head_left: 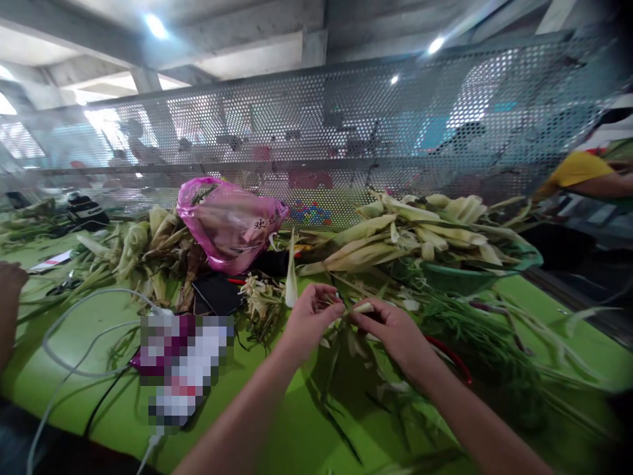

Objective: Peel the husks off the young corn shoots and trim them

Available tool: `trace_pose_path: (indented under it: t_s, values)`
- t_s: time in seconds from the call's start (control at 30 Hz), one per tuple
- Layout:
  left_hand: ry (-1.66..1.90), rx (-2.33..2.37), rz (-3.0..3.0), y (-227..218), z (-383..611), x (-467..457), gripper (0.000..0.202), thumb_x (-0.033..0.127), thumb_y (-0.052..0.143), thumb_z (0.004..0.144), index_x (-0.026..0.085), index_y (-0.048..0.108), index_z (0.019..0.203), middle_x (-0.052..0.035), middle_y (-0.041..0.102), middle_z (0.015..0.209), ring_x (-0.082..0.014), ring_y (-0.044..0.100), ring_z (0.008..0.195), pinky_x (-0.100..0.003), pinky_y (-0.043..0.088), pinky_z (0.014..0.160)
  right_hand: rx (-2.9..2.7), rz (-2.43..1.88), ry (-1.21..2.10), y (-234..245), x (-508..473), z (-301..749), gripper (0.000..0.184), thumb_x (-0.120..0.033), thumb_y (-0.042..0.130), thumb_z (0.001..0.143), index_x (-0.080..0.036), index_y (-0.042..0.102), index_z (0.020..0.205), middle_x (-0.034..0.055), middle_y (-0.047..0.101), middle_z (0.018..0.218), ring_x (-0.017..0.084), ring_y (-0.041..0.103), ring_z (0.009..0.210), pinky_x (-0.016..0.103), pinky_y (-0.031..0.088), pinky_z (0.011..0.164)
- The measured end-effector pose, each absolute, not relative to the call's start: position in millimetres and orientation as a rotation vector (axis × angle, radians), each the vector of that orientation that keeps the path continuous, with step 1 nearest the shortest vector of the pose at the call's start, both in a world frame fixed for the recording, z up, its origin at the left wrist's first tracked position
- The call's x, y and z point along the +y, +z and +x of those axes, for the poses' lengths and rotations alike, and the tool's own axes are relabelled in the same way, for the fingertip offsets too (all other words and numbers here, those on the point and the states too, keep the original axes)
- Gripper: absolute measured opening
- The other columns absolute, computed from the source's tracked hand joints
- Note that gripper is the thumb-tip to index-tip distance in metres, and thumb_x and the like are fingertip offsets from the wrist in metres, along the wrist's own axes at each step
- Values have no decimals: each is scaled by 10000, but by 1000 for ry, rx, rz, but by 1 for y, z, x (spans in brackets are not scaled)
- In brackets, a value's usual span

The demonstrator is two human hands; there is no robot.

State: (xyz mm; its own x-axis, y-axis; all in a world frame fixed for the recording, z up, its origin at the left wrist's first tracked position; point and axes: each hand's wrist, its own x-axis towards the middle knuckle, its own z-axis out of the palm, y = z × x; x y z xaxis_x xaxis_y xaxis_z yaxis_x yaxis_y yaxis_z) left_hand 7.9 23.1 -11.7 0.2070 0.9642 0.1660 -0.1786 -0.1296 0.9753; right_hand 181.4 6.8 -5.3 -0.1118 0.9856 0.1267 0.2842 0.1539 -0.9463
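Over the front middle of the green table, my left hand [310, 318] and my right hand [388, 324] are close together with fingertips pinched. A short pale piece of corn husk [364, 308] sits between my right thumb and fingers. Thin pale strips show at my left fingertips, probably corn husk too, partly hidden by the fingers. Below the hands, pale scraps and dark green strands [332, 376] hang or lie; I cannot tell which. An upright pale husk leaf [291, 274] stands just beyond my left hand.
A green basket [459, 280] heaped with corn husks [425, 227] stands at right, near green stringy strands [494, 349]. A pink plastic bag [230, 224], dark phone [216, 293], blurred-out devices and white cables [74, 310] lie left. Another person's hand [10, 290] shows at far left. Behind rises a perforated metal screen [297, 125].
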Motion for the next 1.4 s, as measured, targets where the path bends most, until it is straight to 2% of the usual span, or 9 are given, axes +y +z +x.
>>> trace_pose_path:
  t_s: [0.1,0.27,0.57,0.7,0.83,1.0,1.17,1.3,1.4]
  values:
    - [1061,827,1223,-14,7,22,464,381,791,676,162,580,1026,-19,633,848,-105,558,696,-227,421,647,-1477,-1258,1012,-4,5,183,282,-473,695,765,-196,652,792,-3,615,713,156,538,655,269,436,603]
    - [998,710,1280,-17,10,21,394,462,810,625,127,660,768,-17,619,723,-121,535,680,-257,415,683,-1382,-1211,1069,-3,2,183,256,-447,701,777,-197,648,784,-16,581,688,137,518,627,252,424,573]
    - [949,628,1275,-13,7,16,372,406,817,645,150,610,818,19,565,726,-96,524,673,-237,431,690,-1164,-1140,1372,8,-5,181,312,-444,797,663,-171,647,688,-21,537,633,100,446,551,220,370,503]
    - [965,639,1208,-10,10,15,406,386,787,693,151,604,968,-4,582,833,-99,542,694,-239,459,671,-1240,-1202,1233,13,-5,180,297,-444,797,665,-177,677,719,-27,576,629,102,469,554,225,386,520]
    - [1086,794,1220,-8,11,17,360,399,753,715,125,634,916,0,571,775,-77,480,619,-210,410,574,-1329,-1279,1101,13,-4,181,266,-425,765,680,-176,691,737,-26,584,634,105,468,539,233,399,507]
    - [1132,872,1260,-15,12,21,241,312,690,759,134,639,913,17,567,721,-79,472,590,-212,399,565,-1456,-1380,800,5,-2,185,252,-427,702,729,-181,648,734,-3,614,641,145,541,584,267,455,558]
    - [1175,986,1492,-21,13,22,111,204,607,802,160,640,899,-18,637,807,-125,565,740,-232,431,670,-1587,-1453,330,6,-6,183,144,-358,659,760,-216,644,742,18,677,685,182,604,623,293,473,624]
    - [1195,982,1746,-19,15,17,94,141,572,805,179,632,867,-40,675,907,-161,597,876,-269,434,801,-1688,-1382,319,6,-7,178,132,-315,625,768,-223,694,831,36,720,780,200,647,679,305,502,666]
    - [1187,1003,1872,-17,16,13,114,112,562,788,188,599,864,-23,655,884,-152,586,827,-265,422,771,-1726,-1374,390,5,-6,178,163,-295,624,762,-229,724,872,42,742,841,214,667,737,317,506,697]
